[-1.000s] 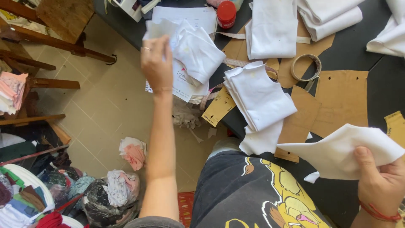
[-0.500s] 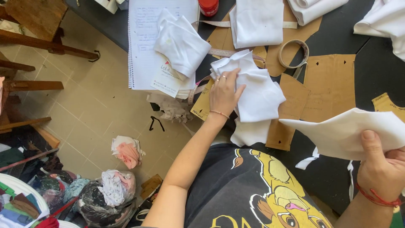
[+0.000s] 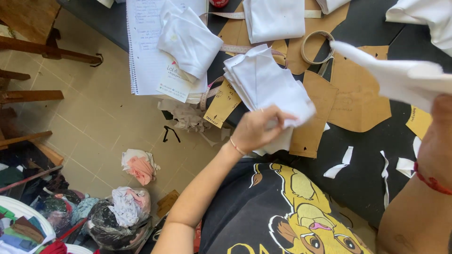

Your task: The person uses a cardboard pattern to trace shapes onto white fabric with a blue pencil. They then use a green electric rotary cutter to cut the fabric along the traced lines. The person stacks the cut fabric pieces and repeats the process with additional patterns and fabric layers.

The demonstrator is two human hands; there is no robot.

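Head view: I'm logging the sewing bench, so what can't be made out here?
- Right hand: fingers blurred and cut off by the right edge; grip on the white piece unclear.
- Left hand: fingertips buried in the white stack.
- Notebook: top cut off by the frame.

Two hands show: the left hand (image 3: 258, 130) pinches one stack of white cloth (image 3: 266, 87), the right hand (image 3: 438, 136) grips one white piece (image 3: 395, 75). Beyond the left hand's grip lie one notebook (image 3: 146, 47), one tape ring (image 3: 314, 47) and several brown card patterns (image 3: 358, 94). Four white scraps (image 3: 340, 164) lie between the hands.
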